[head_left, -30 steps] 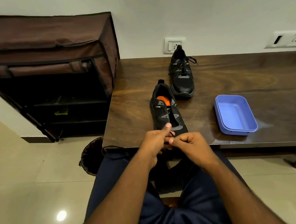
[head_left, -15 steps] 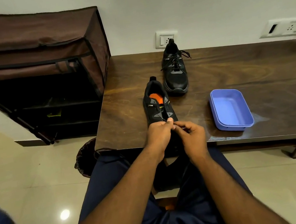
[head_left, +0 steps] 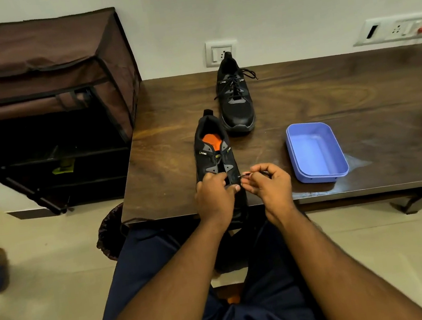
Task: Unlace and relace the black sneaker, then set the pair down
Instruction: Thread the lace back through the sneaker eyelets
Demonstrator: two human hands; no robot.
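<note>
Head view: unlaced sneaker [head_left: 215,156] runs toe-first toward the hands; left hand [head_left: 214,200] grips its toe, right hand [head_left: 271,186] pinches the lace tip [head_left: 242,175] beside it.

Arms: on my feed both forearms are bare, no sleeves reaching the wrists.
Hands: left hand [head_left: 214,196] and right hand [head_left: 271,186] bare, no rings or watch I can see.
Legs: dark navy trousers [head_left: 266,302] (smooth fabric, slightly creased).
</note>
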